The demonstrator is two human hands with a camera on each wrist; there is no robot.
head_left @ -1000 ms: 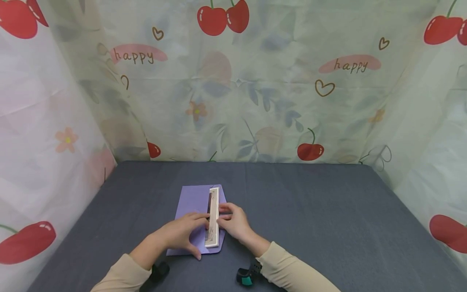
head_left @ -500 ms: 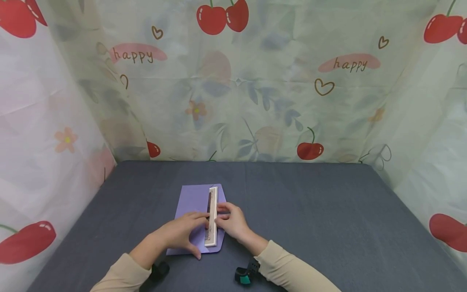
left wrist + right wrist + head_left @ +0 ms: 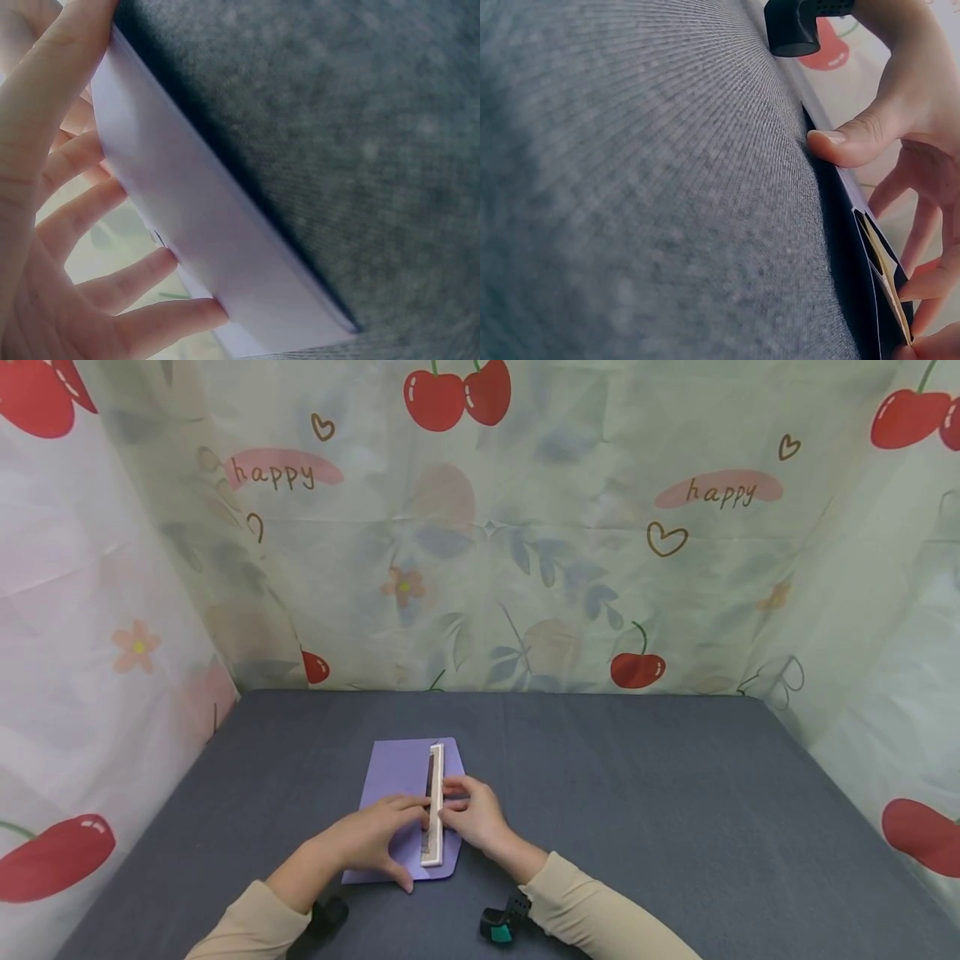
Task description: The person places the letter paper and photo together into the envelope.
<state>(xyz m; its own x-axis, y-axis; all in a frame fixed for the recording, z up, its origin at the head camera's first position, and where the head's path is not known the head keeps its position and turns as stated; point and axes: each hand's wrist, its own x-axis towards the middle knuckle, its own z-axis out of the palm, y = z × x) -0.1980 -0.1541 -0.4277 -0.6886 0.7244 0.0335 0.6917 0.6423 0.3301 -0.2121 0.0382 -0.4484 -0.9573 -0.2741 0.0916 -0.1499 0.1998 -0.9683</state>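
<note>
A purple envelope lies on the table, its flap spread out to the right. Sticking out of the dark opening is a white-bordered card with a brownish print; the rest of it is hidden inside. My left hand rests on the envelope, fingers spread, their tips at the opening and the thumb at the near edge. The left wrist view shows those fingers nearly straight. My right hand pinches the card's right edge. In the right wrist view the card looks yellowish within the opening.
A dark grey cloth covers the table. Behind it and at both sides hangs a cherry-printed curtain. Black wrist devices sit beneath the forearms, close to the tabletop.
My right hand has shifted slightly left, and the card has slid further into the envelope, so a narrower strip shows. The left hand has stayed in place.
</note>
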